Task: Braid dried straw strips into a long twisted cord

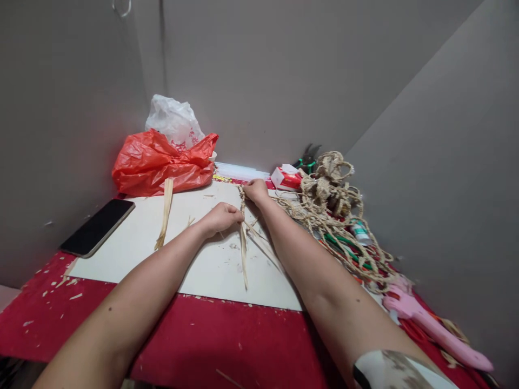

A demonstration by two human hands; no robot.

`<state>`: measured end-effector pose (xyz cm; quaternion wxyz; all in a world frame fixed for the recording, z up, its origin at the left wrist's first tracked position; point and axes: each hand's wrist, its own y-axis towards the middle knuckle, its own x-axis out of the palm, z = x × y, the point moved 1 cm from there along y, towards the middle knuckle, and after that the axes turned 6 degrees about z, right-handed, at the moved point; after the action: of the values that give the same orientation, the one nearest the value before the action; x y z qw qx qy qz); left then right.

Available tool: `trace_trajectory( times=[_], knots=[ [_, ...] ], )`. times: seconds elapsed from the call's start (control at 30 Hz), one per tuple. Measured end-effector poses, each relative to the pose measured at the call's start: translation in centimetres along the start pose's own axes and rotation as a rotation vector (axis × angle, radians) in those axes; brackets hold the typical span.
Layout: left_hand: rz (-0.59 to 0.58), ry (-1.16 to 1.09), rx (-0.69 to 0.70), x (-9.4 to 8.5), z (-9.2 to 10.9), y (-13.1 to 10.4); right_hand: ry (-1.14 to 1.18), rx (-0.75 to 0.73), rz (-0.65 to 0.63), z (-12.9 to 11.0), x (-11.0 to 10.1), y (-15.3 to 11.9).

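A short plaited straw rope runs upright between my two hands over a white board. My left hand pinches its lower part, where the plait ends. At the upper end, the fingers of my right hand are closed on the same rope. Below my left fingertips, a loose flat straw strand hangs toward me, and another strand slants off to the right under my right forearm. Left of my left hand lies a bundle of straw strips on the board.
A black phone lies at left. Behind are a red plastic bag, a white bag, a tissue pack and green-handled pliers. Tangled rope and a pink glue gun crowd the right side. Grey walls enclose the table.
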<state>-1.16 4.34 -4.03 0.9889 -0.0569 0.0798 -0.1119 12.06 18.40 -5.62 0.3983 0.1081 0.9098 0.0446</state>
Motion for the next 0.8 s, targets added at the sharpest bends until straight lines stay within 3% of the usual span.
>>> trace_trajectory(
  times=[0.1,0.23,0.37,0.5,0.63,0.73,0.8],
  knots=[
    [-0.082,-0.111,-0.068,-0.1,0.3,-0.2,-0.017,0.01,0.005,-0.5,-1.5,-1.2],
    [-0.106,-0.182,-0.114,-0.2,0.4,-0.2,0.04,0.009,-0.033,-1.8,-5.4,-4.0],
    [-0.113,-0.224,-0.131,-0.2,0.5,-0.2,0.201,0.044,-0.371,-2.6,-8.9,-8.5],
    [-0.123,-0.236,-0.115,0.0,0.8,-0.4,0.325,0.026,-0.618,-2.0,-9.4,-12.4],
    [-0.116,-0.197,-0.101,0.3,0.8,-0.4,0.389,0.048,-0.515,-0.6,-9.7,-13.7],
    [-0.085,-0.161,-0.093,0.4,0.8,-0.4,0.341,0.062,-0.471,0.7,-12.0,-13.8],
    [-0.056,-0.14,-0.099,0.4,0.8,-0.5,0.288,0.054,-0.332,1.9,-14.4,-13.8]
  ],
)
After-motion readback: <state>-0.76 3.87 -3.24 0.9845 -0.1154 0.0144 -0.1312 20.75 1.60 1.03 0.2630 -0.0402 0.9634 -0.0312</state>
